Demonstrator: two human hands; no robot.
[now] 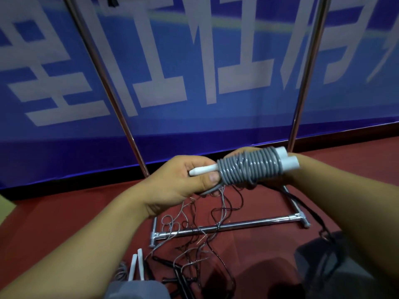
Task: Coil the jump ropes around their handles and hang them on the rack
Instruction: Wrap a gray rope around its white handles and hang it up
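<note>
A grey jump rope [250, 168] is wound in tight turns round its two white handles [288, 161], held level in front of me. My left hand [183, 180] pinches the narrow left tips of the handles and the loose rope end below them. From behind, my right hand [280, 171] grips the coiled bundle, mostly hidden by it. The chrome rack's uprights [112, 91] rise on either side, and its base bar [233, 225] lies on the floor below my hands.
A tangle of thin grey and black ropes [200, 236] lies over the rack base on the red floor. Another pair of white handles [137, 264] and black handles [179, 275] rest near my feet. A blue banner [194, 72] stands behind the rack.
</note>
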